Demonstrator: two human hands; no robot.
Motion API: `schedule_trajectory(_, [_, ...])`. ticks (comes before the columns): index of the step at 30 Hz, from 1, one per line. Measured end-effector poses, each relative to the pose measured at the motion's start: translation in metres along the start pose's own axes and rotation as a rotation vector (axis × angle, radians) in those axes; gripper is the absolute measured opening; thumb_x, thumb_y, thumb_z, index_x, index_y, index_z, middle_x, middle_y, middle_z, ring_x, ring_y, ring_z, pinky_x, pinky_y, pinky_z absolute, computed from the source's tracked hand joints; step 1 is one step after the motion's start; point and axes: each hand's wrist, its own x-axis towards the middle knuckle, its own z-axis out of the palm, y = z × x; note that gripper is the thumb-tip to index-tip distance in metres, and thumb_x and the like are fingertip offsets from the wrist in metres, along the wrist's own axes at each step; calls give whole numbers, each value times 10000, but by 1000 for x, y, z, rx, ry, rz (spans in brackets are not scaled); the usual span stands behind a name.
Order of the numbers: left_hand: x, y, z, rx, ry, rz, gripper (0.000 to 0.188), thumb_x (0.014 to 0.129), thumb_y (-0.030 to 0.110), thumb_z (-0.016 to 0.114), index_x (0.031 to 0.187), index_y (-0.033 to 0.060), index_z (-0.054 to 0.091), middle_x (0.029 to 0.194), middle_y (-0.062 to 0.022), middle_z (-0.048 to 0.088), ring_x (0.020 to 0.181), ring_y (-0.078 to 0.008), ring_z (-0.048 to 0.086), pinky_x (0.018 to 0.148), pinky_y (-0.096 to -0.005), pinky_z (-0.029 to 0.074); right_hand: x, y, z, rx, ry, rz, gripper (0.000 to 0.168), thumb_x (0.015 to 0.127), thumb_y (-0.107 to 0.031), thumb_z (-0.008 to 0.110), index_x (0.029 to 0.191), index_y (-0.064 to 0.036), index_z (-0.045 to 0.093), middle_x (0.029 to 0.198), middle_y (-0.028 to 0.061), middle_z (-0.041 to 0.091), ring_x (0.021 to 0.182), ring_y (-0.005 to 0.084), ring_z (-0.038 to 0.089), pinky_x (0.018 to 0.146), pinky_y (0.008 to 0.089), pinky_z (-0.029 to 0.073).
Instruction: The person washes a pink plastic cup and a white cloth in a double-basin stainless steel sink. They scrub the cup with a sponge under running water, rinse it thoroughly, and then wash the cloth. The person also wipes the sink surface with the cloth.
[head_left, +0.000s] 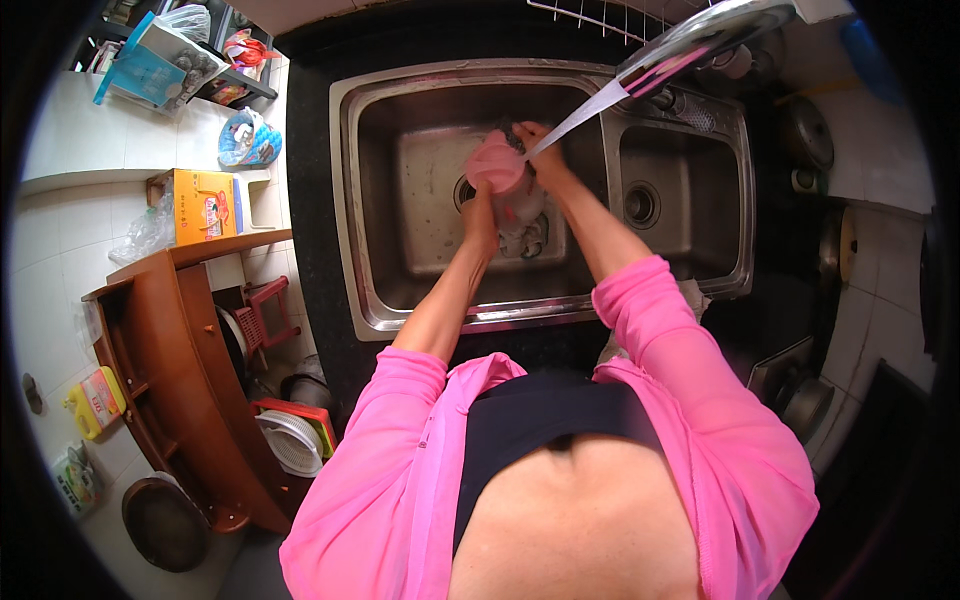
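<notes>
Over the large basin of a stainless steel sink (439, 259), my left hand (482, 217) grips a pink plastic piece (495, 163), round and cup-like or lid-like. At its far right side is my right hand (541, 154), fingers curled around a dark, rough-looking clump, perhaps a scouring pad (513, 136). A stream of water (577, 118) runs from the chrome faucet (690, 41) onto the pink piece. Beneath it shows a translucent container (523, 208); whether it joins the pink piece I cannot tell. Glassy or wet items (525, 238) lie lower in the basin, partly hidden.
A smaller basin (679, 217) adjoins on the right, with a pot lid (811, 133) beyond it. Black countertop (311, 187) borders the sink. A wire rack (592, 19) is at the back. A brown wooden cabinet (214, 390) and a white colander (291, 444) stand at left.
</notes>
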Motion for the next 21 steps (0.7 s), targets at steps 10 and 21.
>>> schedule_trajectory(10, [-16,19,-1,67,-98,180,371,785,347,550,651,1,565,543,-74,514,459,-156,473,452,-281,366,-13,15,-11,246,123,75,134,829,-113,524,860,-15,609,751,31,578,680,103,503,607,252,397])
schedule_trajectory(21, [0,28,5,513,-19,337,379,704,272,582,477,-27,529,425,-48,476,410,-136,461,417,-298,359,-58,-32,-27,-737,-79,-791,145,738,-83,584,870,-43,628,984,110,569,980,287,519,814,324,417])
